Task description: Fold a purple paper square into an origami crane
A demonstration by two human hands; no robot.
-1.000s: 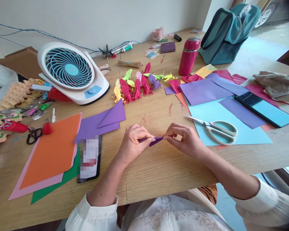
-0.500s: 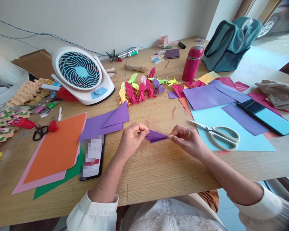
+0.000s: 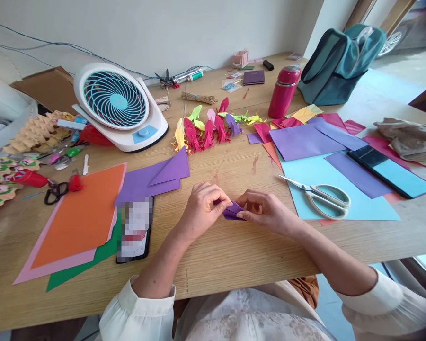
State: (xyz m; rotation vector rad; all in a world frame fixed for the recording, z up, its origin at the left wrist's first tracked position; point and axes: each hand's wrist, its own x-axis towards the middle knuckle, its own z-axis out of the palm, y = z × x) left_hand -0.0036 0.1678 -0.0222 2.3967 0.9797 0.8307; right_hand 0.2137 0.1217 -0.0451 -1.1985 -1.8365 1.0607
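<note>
A small folded piece of purple paper (image 3: 231, 214) is held between both hands above the middle of the table. My left hand (image 3: 205, 208) pinches its left part between thumb and fingers, and my right hand (image 3: 266, 210) grips the right side with its thumb on the near face. Fingers cover much of the paper's two ends. Beyond the hands lies a cluster of folded paper figures (image 3: 208, 132) in pink, yellow, green and purple. To the left rest purple sheets (image 3: 138, 182), one with a folded corner; cream-handled scissors (image 3: 328, 199) lie to the right on a light blue sheet (image 3: 369, 210).
At left are an orange sheet (image 3: 81, 218), a phone (image 3: 135, 232), dark-handled scissors (image 3: 57, 192) and a white fan (image 3: 117, 104). A pink bottle (image 3: 284, 92), a teal bag (image 3: 335, 71) and a second phone (image 3: 390, 170) are at right. The table's front edge runs below my forearms.
My hands have come closer together on the purple paper. My right hand has moved left along it, and less of the paper shows between the fingers.
</note>
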